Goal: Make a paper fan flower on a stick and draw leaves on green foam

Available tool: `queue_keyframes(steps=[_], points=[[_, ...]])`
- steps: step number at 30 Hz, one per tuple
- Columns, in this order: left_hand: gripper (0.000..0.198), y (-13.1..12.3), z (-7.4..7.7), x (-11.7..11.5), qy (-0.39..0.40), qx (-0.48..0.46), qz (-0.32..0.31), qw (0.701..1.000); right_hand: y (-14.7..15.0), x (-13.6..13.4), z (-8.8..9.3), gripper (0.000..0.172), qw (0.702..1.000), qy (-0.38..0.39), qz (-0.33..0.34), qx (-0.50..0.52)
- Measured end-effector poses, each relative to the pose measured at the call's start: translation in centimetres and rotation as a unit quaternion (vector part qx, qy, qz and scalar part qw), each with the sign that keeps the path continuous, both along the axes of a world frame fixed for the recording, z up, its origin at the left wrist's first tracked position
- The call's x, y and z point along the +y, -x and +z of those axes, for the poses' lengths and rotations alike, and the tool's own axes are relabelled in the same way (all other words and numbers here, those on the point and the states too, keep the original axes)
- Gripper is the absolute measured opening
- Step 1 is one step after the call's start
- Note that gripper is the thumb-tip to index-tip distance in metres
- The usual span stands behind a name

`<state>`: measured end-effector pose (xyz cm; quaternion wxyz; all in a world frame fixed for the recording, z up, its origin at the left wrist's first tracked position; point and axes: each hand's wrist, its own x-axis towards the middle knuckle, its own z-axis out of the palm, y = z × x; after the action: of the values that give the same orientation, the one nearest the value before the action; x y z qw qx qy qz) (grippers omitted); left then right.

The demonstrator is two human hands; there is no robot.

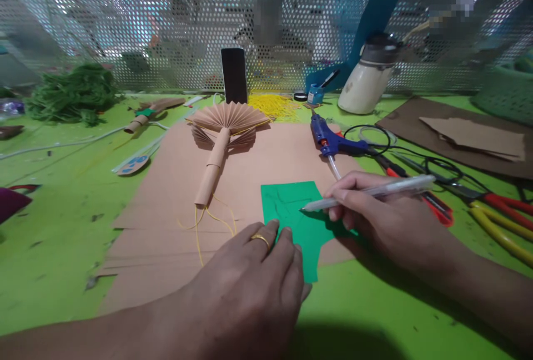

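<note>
A piece of green paper (306,238) with thin dark lines drawn on it lies on brown paper sheets (162,182). My left hand (258,271), with a gold ring, presses its lower left part, fingers stretched out and holding nothing. In my right hand (375,216) is a whitish pen (375,189), gripped between thumb and fingers. Its tip touches, or nearly touches, the green paper by the drawn lines. Up and left of the green paper lies a folded brown paper fan shape (229,116) with a rolled paper stem (212,174) and yellow strings (216,218).
A blue glue gun (328,138) lies beyond my right hand. Scissors with red and yellow handles (499,227) and a red cutter (441,210) are at right. A phone (234,74), yellow shreds (275,106), a pale flask (368,80) and green strands (75,94) stand farther back.
</note>
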<state>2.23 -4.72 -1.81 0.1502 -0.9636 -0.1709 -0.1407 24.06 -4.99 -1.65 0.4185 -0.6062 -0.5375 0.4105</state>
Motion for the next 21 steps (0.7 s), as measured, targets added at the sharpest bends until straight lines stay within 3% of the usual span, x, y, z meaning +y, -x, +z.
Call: queue_keyframes(steps=[8,14,21], points=[[0.035,0.03,-0.91,0.73,-0.009,-0.022,-0.014,1.000,0.62,-0.04,0.44,0.022,1.000,0.001,0.018,-0.020],[0.035,-0.12,-0.46,0.54,-0.008,-0.001,-0.004,1.000,0.82,-0.41,0.42,0.021,0.999,0.019,0.034,0.007],[0.035,-0.37,-0.24,0.38,-0.005,-0.001,0.008,1.000,0.20,-0.25,0.33,0.019,1.000,-0.015,-0.009,-0.022]])
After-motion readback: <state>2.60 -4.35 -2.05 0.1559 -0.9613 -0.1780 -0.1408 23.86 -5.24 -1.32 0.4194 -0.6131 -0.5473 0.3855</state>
